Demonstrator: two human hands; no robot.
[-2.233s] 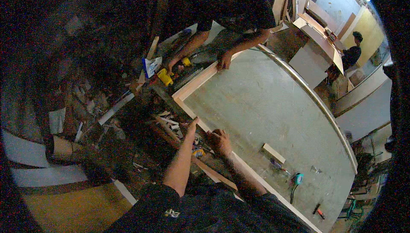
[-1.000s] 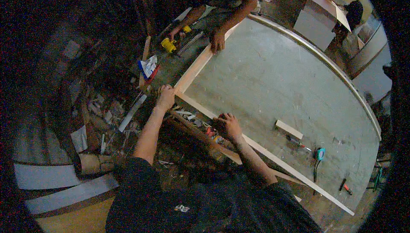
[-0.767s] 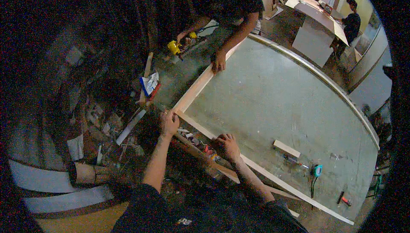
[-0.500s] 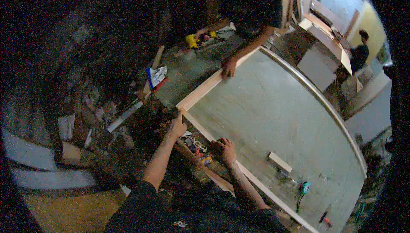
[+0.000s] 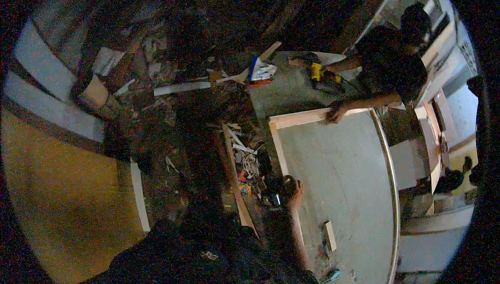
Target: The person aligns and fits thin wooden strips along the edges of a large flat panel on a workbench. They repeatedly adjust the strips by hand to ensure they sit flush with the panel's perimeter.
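Observation:
A pale wooden frame lies on the grey-green worktable, its corner at the upper left. My right hand is at the frame's near-side strip, fingers bent round it. A small dark patch shows beside the fingers, too dim to make out. My left hand does not show; the area left of the table is very dark. Across the table, a co-worker's hand rests on the frame's far strip, and the other reaches toward a yellow and black power tool.
On the table lie a short wood block and a teal-handled tool. Cables and scraps fill a space left of the table. A blue and white packet sits at the far left. A yellowish board stands at left.
My view has swung to the left, so the table sits farther right. My left hand has left the frame's corner and gone out of sight. My right hand stays on the strip.

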